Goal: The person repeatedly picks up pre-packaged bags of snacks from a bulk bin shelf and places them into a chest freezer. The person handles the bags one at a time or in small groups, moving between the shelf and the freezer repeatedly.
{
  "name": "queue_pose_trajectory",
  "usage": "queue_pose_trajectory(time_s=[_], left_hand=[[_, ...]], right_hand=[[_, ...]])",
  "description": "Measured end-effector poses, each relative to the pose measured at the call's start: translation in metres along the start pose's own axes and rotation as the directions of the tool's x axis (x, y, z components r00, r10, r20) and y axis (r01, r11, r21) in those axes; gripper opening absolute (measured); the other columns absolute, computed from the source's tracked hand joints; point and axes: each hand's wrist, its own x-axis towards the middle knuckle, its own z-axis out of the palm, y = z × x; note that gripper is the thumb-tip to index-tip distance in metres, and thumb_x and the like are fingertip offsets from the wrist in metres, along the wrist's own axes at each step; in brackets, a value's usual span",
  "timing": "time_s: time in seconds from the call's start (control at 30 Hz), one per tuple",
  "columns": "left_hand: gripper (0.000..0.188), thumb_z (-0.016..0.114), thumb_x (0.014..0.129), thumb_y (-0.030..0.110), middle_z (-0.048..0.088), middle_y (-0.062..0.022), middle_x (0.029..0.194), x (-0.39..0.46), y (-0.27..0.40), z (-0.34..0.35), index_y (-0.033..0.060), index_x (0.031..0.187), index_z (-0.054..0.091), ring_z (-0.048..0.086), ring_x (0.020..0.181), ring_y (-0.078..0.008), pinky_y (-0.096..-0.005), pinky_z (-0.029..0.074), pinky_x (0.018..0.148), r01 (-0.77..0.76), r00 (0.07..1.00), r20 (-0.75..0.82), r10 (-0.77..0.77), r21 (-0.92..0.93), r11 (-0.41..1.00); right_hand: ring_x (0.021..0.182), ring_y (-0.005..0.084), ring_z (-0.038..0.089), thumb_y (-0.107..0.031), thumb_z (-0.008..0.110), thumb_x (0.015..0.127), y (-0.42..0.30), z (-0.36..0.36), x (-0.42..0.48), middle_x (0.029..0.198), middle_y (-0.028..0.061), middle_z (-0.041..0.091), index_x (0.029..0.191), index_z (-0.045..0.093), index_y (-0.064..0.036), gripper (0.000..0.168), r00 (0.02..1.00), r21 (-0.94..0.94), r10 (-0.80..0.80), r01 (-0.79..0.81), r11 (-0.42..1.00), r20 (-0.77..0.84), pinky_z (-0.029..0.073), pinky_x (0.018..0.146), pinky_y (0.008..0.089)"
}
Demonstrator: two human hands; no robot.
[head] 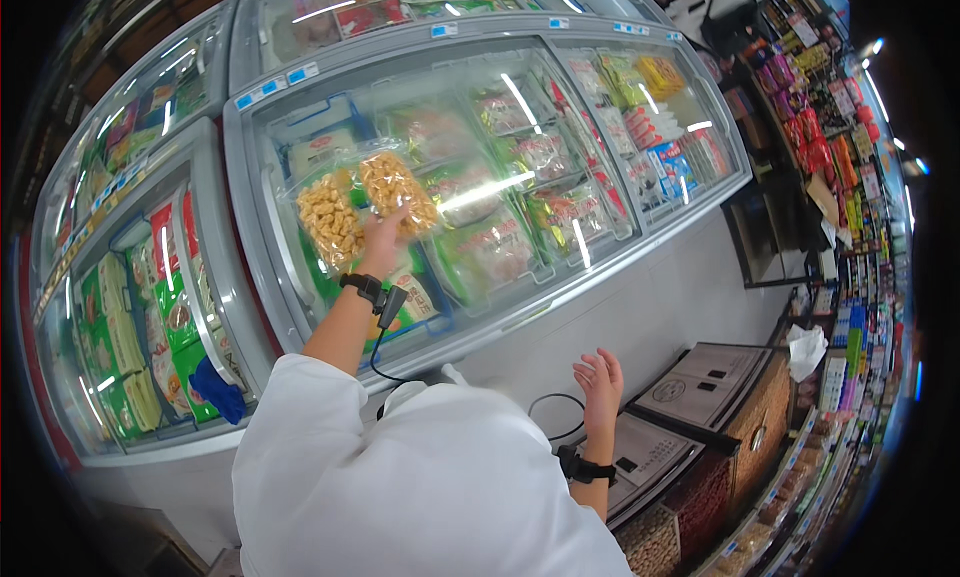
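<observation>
My left hand (384, 239) holds clear plastic packs of golden-brown snack pieces over a glass-topped chest freezer. One pack (328, 215) lies to the left of my thumb; the other pack (391, 181) extends up and right, its lower end under my thumb. My other fingers are hidden beneath them. Through the sliding glass lid (461, 258) show green-and-white frozen food bags (491, 250). Out to the right, my right hand (600, 385) is raised with fingers apart and nothing in it, near the lidded bins (637, 457). Each wrist wears a black strapped device.
A second freezer (255, 337) adjoins on the left, with a blue cloth (217, 389) at its front edge. Blue baskets (442, 318) sit inside the main freezer. Stocked shelves (847, 224) line the far right. A black cable (379, 352) hangs from my left wrist.
</observation>
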Motion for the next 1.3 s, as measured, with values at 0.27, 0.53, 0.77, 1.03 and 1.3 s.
queue_pose_trajectory(time_s=[0.27,0.53,0.77,1.03,1.3], left_hand=[[0.021,0.072,0.082,0.03,0.055,0.0027,0.072,0.042,-0.032,-0.008,0.0141,0.086,0.059,0.046,0.048,-0.0087,-0.0223,0.03,0.039,0.058,0.998,-0.014,-0.057,0.022,0.998],[0.038,0.061,0.088,0.036,0.058,-0.0078,0.108,0.052,-0.048,-0.019,0.0111,0.115,0.053,0.053,0.101,-0.025,-0.0459,0.039,0.095,0.217,0.971,0.123,-0.205,-0.092,0.972],[0.055,0.06,0.084,0.038,0.042,-0.0127,0.124,0.039,-0.074,-0.015,0.0064,0.125,0.042,0.044,0.109,-0.0304,-0.0473,0.039,0.098,0.233,0.972,0.019,-0.235,-0.241,0.942],[0.027,0.052,0.088,0.033,0.052,-0.0075,0.106,-0.087,-0.151,0.042,0.0107,0.104,0.05,0.052,0.097,-0.0242,-0.041,0.046,0.082,0.438,0.813,0.335,-0.476,0.188,0.879],[0.03,0.054,0.089,0.026,0.054,-0.0078,0.108,-0.38,-0.286,0.093,0.0085,0.112,0.049,0.054,0.089,-0.0208,-0.0362,0.045,0.079,-0.211,0.273,0.589,-0.761,0.808,0.55]], right_hand=[[0.088,0.019,0.063,-0.018,0.052,0.096,-0.005,-0.009,-0.022,0.102,0.0102,0.062,0.12,0.049,0.0,0.03,0.982,0.097,-0.049,0.067,0.993,-0.182,0.051,0.082,0.0302],[0.088,0.0174,0.063,-0.018,0.055,0.093,-0.009,-0.028,-0.037,0.1,0.0088,0.064,0.116,0.053,0.0,0.029,0.965,0.18,-0.143,0.184,0.966,-0.218,0.05,0.082,0.0296],[0.09,0.0173,0.063,-0.019,0.057,0.092,0.015,-0.075,-0.102,0.102,0.0096,0.063,0.116,0.054,0.001,0.031,0.921,0.221,-0.216,0.296,0.929,-0.325,0.049,0.084,0.0291],[0.093,0.0167,0.063,-0.022,0.059,0.093,0.111,-0.19,-0.219,0.102,0.0088,0.063,0.115,0.055,0.0,0.031,0.755,0.236,-0.253,0.474,0.849,-0.606,0.051,0.084,0.0307],[0.083,0.0128,0.061,-0.019,0.058,0.092,0.219,-0.284,-0.414,0.096,0.007,0.063,0.111,0.056,-0.001,0.027,0.407,0.128,-0.157,0.591,0.797,-0.9,0.049,0.073,0.0273]])
